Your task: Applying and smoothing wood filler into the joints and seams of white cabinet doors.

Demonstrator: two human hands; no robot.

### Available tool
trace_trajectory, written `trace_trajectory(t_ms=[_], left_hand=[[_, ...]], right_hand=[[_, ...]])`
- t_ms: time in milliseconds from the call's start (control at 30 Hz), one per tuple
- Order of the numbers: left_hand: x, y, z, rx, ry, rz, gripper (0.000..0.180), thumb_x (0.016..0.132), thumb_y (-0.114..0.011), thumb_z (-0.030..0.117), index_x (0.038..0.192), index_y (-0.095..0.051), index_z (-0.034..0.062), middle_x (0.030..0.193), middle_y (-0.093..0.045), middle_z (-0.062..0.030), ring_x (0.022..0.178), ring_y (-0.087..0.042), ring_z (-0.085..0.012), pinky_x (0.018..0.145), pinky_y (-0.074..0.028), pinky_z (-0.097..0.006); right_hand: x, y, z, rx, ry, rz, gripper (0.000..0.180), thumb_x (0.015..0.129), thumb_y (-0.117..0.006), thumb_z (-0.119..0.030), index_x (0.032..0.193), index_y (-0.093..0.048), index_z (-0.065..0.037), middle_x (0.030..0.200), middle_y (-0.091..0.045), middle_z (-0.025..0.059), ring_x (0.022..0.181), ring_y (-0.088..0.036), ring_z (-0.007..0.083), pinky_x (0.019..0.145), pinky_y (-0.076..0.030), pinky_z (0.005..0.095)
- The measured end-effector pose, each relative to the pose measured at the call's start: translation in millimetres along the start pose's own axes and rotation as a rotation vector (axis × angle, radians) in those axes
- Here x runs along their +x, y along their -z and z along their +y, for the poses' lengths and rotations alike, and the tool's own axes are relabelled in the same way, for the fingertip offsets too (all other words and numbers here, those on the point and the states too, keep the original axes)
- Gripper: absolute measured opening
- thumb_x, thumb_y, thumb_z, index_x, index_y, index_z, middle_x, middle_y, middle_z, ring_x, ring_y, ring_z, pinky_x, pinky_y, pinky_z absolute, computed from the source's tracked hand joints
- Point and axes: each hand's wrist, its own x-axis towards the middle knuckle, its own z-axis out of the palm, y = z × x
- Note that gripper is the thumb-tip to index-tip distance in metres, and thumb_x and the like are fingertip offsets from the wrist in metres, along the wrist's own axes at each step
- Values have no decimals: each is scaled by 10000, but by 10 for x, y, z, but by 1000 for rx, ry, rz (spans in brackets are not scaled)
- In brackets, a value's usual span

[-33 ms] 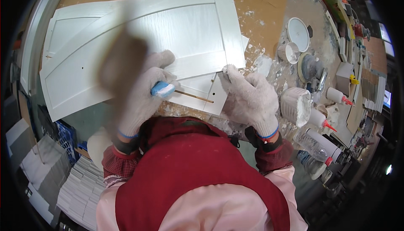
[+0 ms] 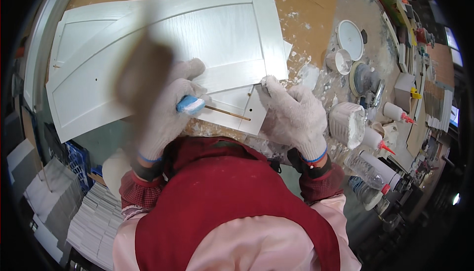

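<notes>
Looking down from head height, the view is showing a person in a red apron and pink sleeves working at a brown tabletop (image 2: 316, 4) spattered with white. Both hands are wearing white knit gloves with blue cuffs. The left hand (image 2: 170, 108), just left of the frame's centre, is gripping a blue-and-white handle (image 2: 190, 104) of a thin tool; a slim brown rod (image 2: 228, 112) is running from it rightward. A blurred brown shape is covering part of this hand, so what else it may be holding is hard to tell. The right hand (image 2: 292, 115), right of centre, is curling its fingers and pressing its fingertips (image 2: 269, 82) against the near right corner of a white panelled door (image 2: 163, 39). The door is lying flat across the upper left and centre of the frame, and the rod's tip is reaching a small white piece (image 2: 254, 110) with little holes at the door's lower right edge.

Along the right side of the frame, a ribbed white tub (image 2: 345, 123) of white filler is standing just beside the right hand. Squeeze bottles with red tips (image 2: 377, 142) are lying near it, and a white round lid (image 2: 350, 36) is sitting farther up.
</notes>
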Motion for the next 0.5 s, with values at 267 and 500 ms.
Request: trace_trajectory(t_ms=[267,500], left_hand=[[16,3,8,71,6,58,260,650,-845,150,777,-632,73,1116,-699,-117,1084,-625,-337,860,-524,-377],[30,7,37,93,30,55,232,660,-838,195,774,-676,72,1109,-703,-96,1081,-627,-321,872,-519,-373]], right_hand=[[18,23,-101,246,-303,-80,534,883,-593,-594,783,-734,-89,675,-659,72,629,-627,161,625,-491,307],[-94,-35,114,-26,256,136,275,824,-694,-187,1096,-706,-154,760,-655,44,636,-634,187,540,-501,319]])
